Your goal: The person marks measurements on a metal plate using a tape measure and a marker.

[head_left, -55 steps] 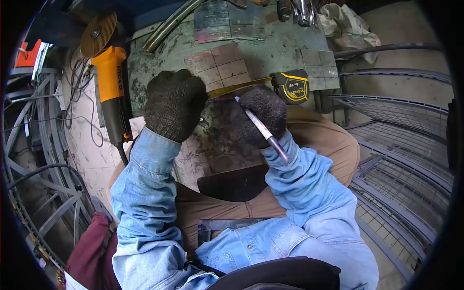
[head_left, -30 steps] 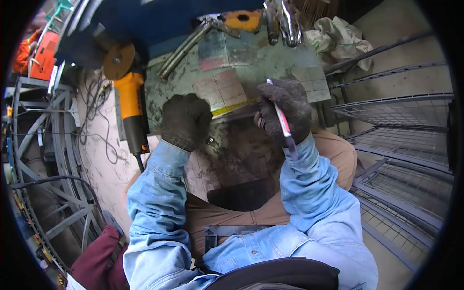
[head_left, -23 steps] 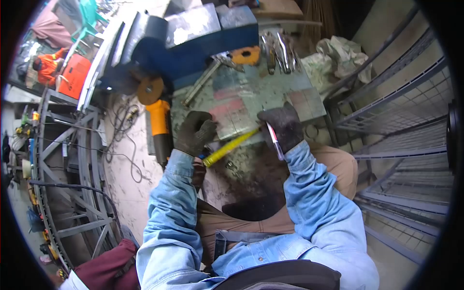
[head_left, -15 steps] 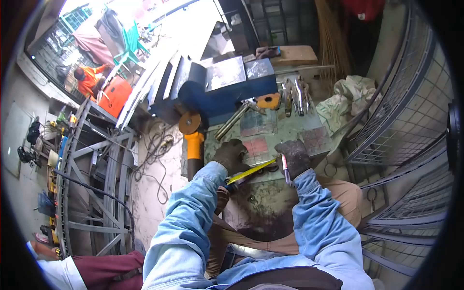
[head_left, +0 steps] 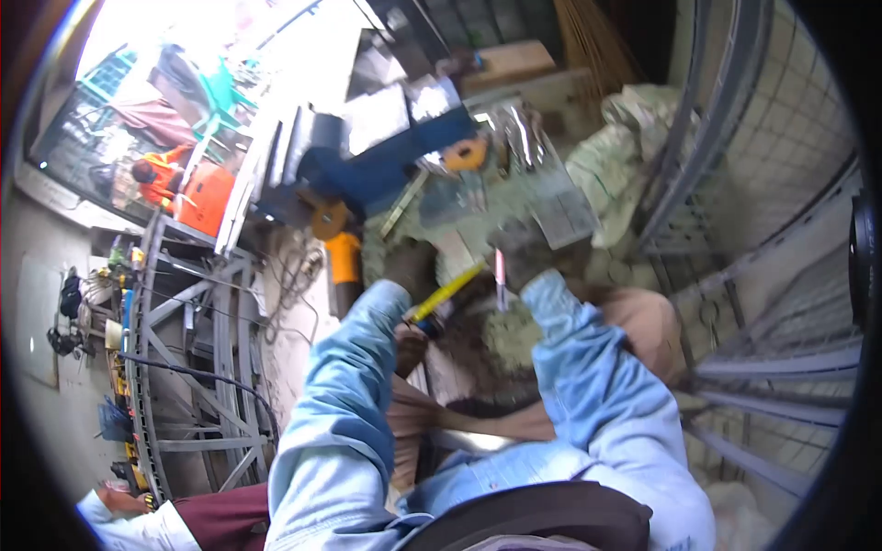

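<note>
Both my hands wear dark gloves and are blurred. My left hand (head_left: 411, 266) is low over the worktable (head_left: 514, 344), beside a pale square plate (head_left: 452, 253); its fingers are too smeared to read. Close to its wrist lies a tape measure (head_left: 446, 294), its yellow blade drawn out and slanting up to the right. My right hand (head_left: 525, 253) is closed with a pink-and-white marker (head_left: 500, 275) in it, pointing down toward me. An orange angle grinder (head_left: 343, 259) with a brown disc stands just left of my left hand.
A blue machine body (head_left: 395, 156) stands behind the plates. Locking pliers (head_left: 524, 138), an orange block (head_left: 465, 154) and a grey plate (head_left: 562, 219) lie on the table. Mesh panels (head_left: 772, 174) rise at right, a metal frame (head_left: 197, 367) at left. A person in orange (head_left: 161, 174) is farther off.
The view has swung, shifting the bench left and up. My right hand has drawn away from the tape blade's end, still with the marker. The blade shows shorter and steeper.
</note>
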